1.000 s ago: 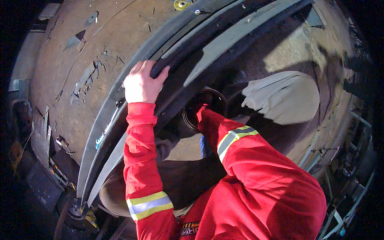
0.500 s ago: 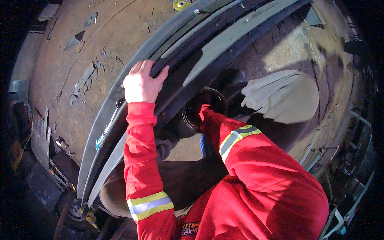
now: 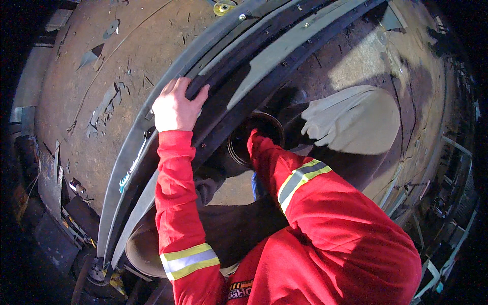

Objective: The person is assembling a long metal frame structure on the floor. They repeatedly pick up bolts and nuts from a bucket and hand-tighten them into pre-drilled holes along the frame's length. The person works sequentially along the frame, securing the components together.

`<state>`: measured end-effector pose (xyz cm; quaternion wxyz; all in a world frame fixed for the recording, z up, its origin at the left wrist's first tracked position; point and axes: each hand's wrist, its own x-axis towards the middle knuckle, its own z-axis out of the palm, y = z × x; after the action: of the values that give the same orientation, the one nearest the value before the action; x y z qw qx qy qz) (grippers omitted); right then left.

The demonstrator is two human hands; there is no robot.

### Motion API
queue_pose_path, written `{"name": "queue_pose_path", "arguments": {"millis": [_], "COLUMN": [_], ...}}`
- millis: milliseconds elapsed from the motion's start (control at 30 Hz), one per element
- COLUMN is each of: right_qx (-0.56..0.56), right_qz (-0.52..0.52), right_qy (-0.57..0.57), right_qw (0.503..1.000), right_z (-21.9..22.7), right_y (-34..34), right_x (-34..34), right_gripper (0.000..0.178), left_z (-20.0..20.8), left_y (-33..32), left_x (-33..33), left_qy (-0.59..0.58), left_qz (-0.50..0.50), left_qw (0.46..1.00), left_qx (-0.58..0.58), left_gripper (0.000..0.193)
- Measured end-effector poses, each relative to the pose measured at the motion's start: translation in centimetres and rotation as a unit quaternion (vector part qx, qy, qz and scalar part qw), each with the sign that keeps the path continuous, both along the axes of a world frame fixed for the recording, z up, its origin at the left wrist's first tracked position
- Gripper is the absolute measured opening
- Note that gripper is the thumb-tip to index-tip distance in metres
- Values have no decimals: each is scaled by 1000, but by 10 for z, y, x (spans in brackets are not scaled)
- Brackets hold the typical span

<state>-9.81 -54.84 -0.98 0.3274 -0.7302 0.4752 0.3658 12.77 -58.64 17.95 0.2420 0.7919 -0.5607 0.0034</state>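
My left hand [image 3: 175,105] grips the edge of a long dark metal rail [image 3: 264,56] that curves from lower left to upper right, fingers curled over its lip. My right arm in a red sleeve with a reflective band [image 3: 300,178] reaches into a dark round opening [image 3: 254,140] below the rail. The right hand is hidden inside that opening. A pale grey cloth or glove [image 3: 351,119] lies just right of the opening.
A rusty, dusty floor [image 3: 101,66] with metal scraps and a small disc [image 3: 223,7] spreads on the left. Cluttered metal parts line the left edge [image 3: 51,178]. Pipes and frames run along the dark right side [image 3: 447,203].
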Motion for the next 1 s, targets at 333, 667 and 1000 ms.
{"name": "queue_pose_path", "arguments": {"millis": [333, 667, 1000], "right_qx": [-1, 4, 8], "right_qz": [-2, -5, -5], "right_qy": [3, 1, -4], "right_qw": [1000, 1000, 1000], "right_z": [-2, -3, -6], "right_y": [-3, 1, -3], "right_x": [2, 3, 12], "right_gripper": [39, 40, 40], "left_z": [-2, -1, -2], "left_y": [0, 0, 1], "left_x": [-1, -2, -2], "left_qy": [-12, -19, -17], "left_qz": [4, 14, 13], "left_qw": [1000, 1000, 1000], "left_qx": [-10, 2, -3], "left_gripper": [33, 33, 34]}}
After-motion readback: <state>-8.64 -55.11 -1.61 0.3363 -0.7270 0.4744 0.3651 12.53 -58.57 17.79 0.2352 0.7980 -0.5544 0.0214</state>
